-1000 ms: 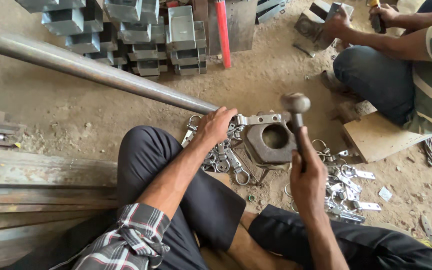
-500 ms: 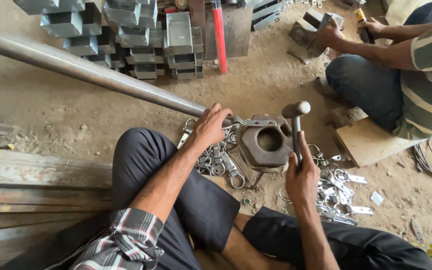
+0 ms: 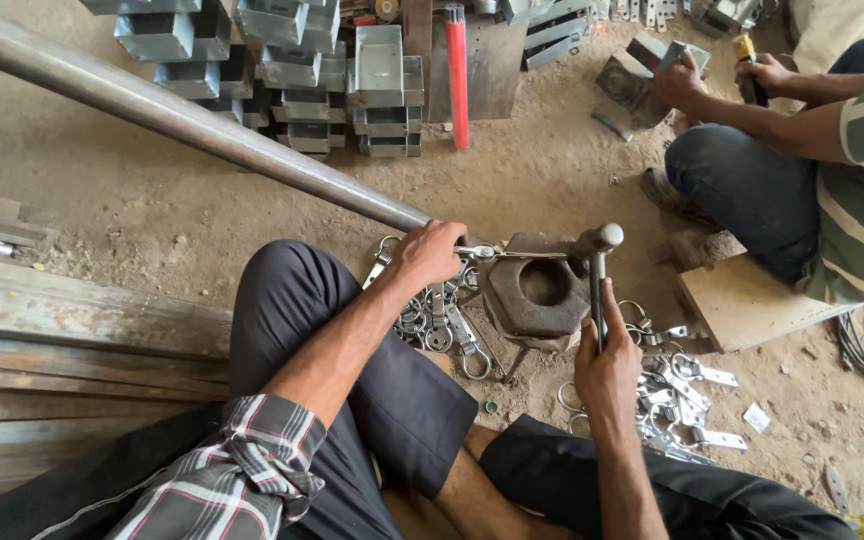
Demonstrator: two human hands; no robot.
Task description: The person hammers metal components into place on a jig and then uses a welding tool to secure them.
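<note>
Dirt floor of a workshop, dusty and pale, fills the view, with a long grey steel pipe running diagonally from upper left toward the centre. Stacks of folded sheet-metal boxes sit behind it, and a second person in a striped shirt works with both hands at upper right. The seated worker's legs frame a heavy, dark, rusty iron block with a round hole, resting on the ground between the knees. The left hand is closed around one end of a thin, flat, shiny metal strip laid across the block's top edge. The right hand is clenched on the handle of a hammer, its rounded steel head hovering just beside the strip. Piles of small bright ring-ended clamps lie scattered on both sides. A misjudged blow could likely catch the left fingers, since they hold the strip so near the hammer head.
</note>
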